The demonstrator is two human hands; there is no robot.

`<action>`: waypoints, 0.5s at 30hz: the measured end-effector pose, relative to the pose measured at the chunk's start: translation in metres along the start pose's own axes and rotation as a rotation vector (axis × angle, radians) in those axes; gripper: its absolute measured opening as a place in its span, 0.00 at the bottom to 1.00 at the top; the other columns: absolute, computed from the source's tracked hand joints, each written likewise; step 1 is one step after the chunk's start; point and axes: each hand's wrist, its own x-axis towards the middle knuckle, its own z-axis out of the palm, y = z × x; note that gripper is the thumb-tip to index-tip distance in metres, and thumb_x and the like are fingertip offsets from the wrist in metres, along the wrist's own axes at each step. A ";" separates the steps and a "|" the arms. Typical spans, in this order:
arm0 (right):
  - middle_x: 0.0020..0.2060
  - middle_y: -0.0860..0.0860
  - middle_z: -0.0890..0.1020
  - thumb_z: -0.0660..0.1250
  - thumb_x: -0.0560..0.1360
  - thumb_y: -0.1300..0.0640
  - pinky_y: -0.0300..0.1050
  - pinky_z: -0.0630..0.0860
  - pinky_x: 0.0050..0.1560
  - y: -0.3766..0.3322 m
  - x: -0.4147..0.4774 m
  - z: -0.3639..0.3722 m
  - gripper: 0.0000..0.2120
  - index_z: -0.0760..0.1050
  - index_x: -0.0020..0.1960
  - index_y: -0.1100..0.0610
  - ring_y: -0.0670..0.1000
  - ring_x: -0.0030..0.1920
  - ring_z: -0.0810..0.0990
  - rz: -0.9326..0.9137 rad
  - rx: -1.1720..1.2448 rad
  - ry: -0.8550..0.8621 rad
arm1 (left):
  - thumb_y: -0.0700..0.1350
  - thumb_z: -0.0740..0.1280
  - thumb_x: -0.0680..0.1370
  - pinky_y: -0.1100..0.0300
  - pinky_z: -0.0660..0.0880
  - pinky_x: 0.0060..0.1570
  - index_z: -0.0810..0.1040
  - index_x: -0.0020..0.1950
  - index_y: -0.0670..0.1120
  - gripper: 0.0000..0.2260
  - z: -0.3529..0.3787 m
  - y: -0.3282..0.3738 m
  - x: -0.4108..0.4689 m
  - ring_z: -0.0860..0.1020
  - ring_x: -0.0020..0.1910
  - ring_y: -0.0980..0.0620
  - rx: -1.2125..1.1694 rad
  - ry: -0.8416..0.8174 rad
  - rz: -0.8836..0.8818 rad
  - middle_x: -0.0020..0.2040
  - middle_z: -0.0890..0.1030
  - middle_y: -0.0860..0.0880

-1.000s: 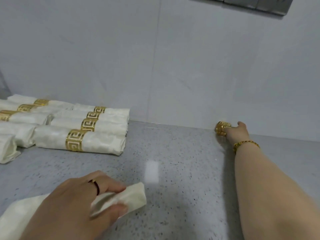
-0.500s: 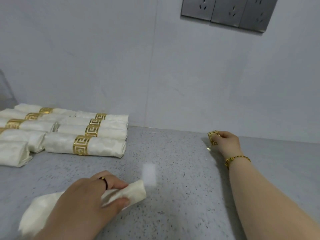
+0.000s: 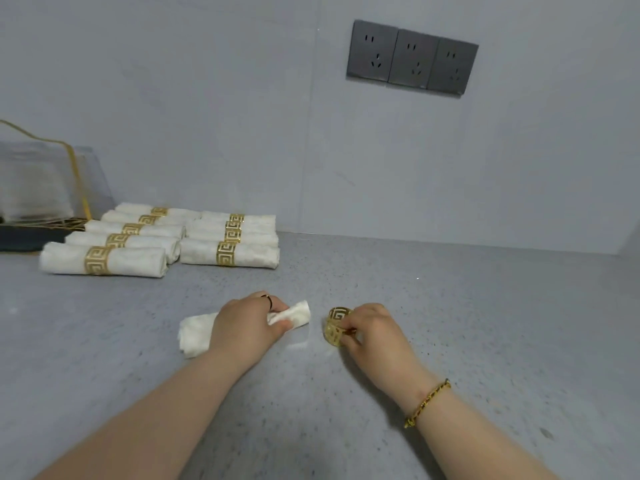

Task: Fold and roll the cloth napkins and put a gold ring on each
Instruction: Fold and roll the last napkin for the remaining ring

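Note:
A rolled cream napkin lies on the grey speckled counter in the middle of the view. My left hand grips it around the middle, so only its two ends show. Just right of the roll's end, my right hand pinches a gold ring with a Greek-key pattern. The ring's opening faces the napkin's right end, a short gap apart.
Several rolled napkins with gold rings lie in two rows at the back left. Behind them stands a gold wire rack with a clear cover. Grey wall sockets are mounted on the wall above.
My right hand picked the gold ring up from the wall edge and brought it back beside the roll's right end. My left hand kept hold of the roll.

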 end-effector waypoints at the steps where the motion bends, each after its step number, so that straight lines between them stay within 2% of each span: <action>1: 0.54 0.57 0.79 0.62 0.75 0.64 0.30 0.59 0.55 -0.006 -0.004 -0.001 0.12 0.78 0.57 0.61 0.53 0.62 0.69 -0.009 -0.011 -0.025 | 0.52 0.65 0.75 0.64 0.67 0.50 0.78 0.55 0.54 0.10 -0.004 0.000 -0.009 0.75 0.54 0.53 0.007 -0.006 0.016 0.55 0.78 0.55; 3: 0.54 0.58 0.79 0.62 0.75 0.65 0.34 0.61 0.55 -0.016 -0.010 -0.003 0.11 0.78 0.55 0.62 0.55 0.61 0.69 -0.028 -0.013 -0.049 | 0.51 0.65 0.75 0.65 0.66 0.49 0.78 0.55 0.54 0.10 -0.011 -0.003 -0.023 0.75 0.54 0.54 0.002 -0.015 0.049 0.55 0.78 0.55; 5: 0.58 0.56 0.76 0.62 0.75 0.63 0.34 0.61 0.58 -0.024 -0.015 -0.007 0.14 0.75 0.60 0.60 0.54 0.63 0.68 -0.019 0.000 -0.061 | 0.52 0.65 0.75 0.66 0.65 0.46 0.79 0.54 0.53 0.10 -0.019 -0.008 -0.038 0.75 0.53 0.55 -0.012 -0.025 0.053 0.54 0.78 0.55; 8: 0.67 0.52 0.64 0.63 0.75 0.57 0.39 0.56 0.66 -0.033 -0.018 -0.011 0.26 0.60 0.71 0.54 0.53 0.68 0.61 0.072 0.030 -0.064 | 0.51 0.66 0.75 0.73 0.64 0.40 0.79 0.54 0.53 0.09 -0.026 -0.014 -0.053 0.75 0.52 0.55 -0.044 -0.023 0.050 0.53 0.78 0.56; 10: 0.70 0.51 0.60 0.63 0.74 0.53 0.45 0.54 0.68 -0.038 -0.018 -0.012 0.31 0.54 0.73 0.51 0.53 0.70 0.58 0.151 -0.022 -0.122 | 0.51 0.66 0.74 0.74 0.63 0.40 0.79 0.53 0.53 0.09 -0.027 -0.015 -0.058 0.75 0.52 0.55 -0.055 -0.019 0.060 0.52 0.77 0.57; 13: 0.69 0.53 0.63 0.62 0.75 0.50 0.46 0.57 0.67 -0.042 -0.014 -0.005 0.30 0.54 0.73 0.53 0.55 0.69 0.60 0.244 -0.068 -0.185 | 0.51 0.66 0.74 0.70 0.64 0.41 0.79 0.53 0.54 0.09 -0.027 -0.017 -0.059 0.74 0.52 0.55 -0.065 -0.018 0.056 0.47 0.75 0.59; 15: 0.67 0.54 0.66 0.61 0.75 0.50 0.46 0.61 0.65 -0.043 -0.011 0.003 0.27 0.57 0.71 0.56 0.56 0.66 0.63 0.314 -0.048 -0.152 | 0.52 0.67 0.74 0.74 0.63 0.40 0.79 0.53 0.55 0.09 -0.026 -0.019 -0.057 0.74 0.50 0.57 -0.097 -0.019 0.052 0.44 0.72 0.62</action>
